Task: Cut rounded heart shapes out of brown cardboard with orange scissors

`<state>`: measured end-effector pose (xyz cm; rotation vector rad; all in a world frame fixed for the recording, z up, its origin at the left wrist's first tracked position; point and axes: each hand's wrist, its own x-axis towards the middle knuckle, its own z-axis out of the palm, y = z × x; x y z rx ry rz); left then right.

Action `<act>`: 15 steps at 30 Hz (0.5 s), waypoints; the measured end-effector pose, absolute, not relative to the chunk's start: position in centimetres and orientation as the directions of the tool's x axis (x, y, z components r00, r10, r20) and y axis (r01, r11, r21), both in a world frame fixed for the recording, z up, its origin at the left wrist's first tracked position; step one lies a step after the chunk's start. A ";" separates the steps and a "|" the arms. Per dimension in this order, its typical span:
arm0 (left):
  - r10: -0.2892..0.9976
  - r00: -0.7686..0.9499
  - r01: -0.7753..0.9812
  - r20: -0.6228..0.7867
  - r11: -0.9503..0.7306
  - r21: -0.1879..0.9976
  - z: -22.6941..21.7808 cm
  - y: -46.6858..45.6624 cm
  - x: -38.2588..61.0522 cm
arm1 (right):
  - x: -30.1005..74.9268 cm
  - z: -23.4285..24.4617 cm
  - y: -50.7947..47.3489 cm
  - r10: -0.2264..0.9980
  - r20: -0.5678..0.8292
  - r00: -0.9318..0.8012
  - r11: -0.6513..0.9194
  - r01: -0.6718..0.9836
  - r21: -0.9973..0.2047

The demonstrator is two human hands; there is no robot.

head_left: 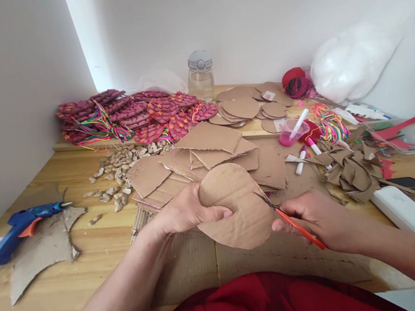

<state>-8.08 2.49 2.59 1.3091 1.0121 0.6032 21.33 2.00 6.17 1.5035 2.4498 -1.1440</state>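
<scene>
A rounded piece of cardboard (237,214) is tilted up above the front of the table, its left side pinched in my left hand (188,209), thumb on top. My right hand (314,220) grips a pair of scissors (296,225) with orange handles. The dark scissor blades meet the cardboard's right edge. Behind the round piece lies a pile of cut cardboard sheets (209,142), partly hidden by it. Curled cardboard scraps (356,167) are heaped beyond my right hand.
A blue glue gun (24,228) rests on a cardboard offcut (45,257) at left. Peanut shells (122,167), decorated pink pieces (160,113), cardboard discs (239,108) and a bottle (201,79) stand behind. Markers (302,161), yarn (294,82), a white bag (351,62) and a white power strip (412,216) are right.
</scene>
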 end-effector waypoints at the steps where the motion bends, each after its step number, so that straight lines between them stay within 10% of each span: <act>1: 0.844 0.469 0.159 -0.258 0.207 0.965 2.6 2.5 -8.1 | 21.3 6.1 2.0 0.757 -0.393 -0.522 0.259 0.792 -0.554; 15: 0.908 0.348 -0.421 -0.234 0.374 0.826 1.0 2.3 -6.6 | 20.7 5.3 2.0 0.872 -0.313 -0.378 0.044 0.695 -0.718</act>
